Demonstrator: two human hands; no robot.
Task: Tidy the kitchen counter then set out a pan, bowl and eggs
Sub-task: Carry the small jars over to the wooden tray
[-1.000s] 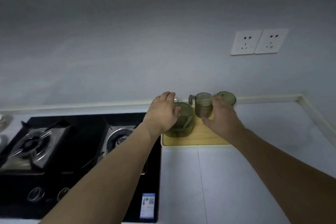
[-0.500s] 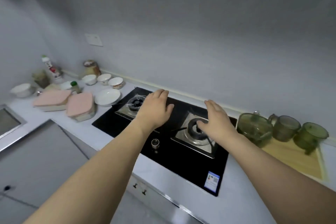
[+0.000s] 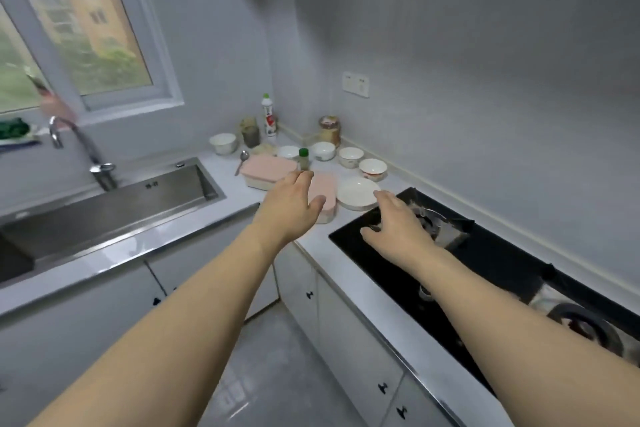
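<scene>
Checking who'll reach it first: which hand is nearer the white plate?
Right. The right hand has fingertips just beside the white plate; the left hand hovers over the pink container beyond it.

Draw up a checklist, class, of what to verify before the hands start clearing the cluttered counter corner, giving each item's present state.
1. Both hands free: ok. The left hand and right hand are open and hold nothing.
2. Left hand near a target: ok. It hovers over the two pink-lidded rectangular containers.
3. Right hand's path: ok. The shallow white round plate lies just ahead of it.
4. Tip-over risk: not ok. A small green-capped bottle stands upright beside the containers.
5. Container lids sealed: cannot tell.
6. Steel sink free for dishes: ok, as far as it shows.
</scene>
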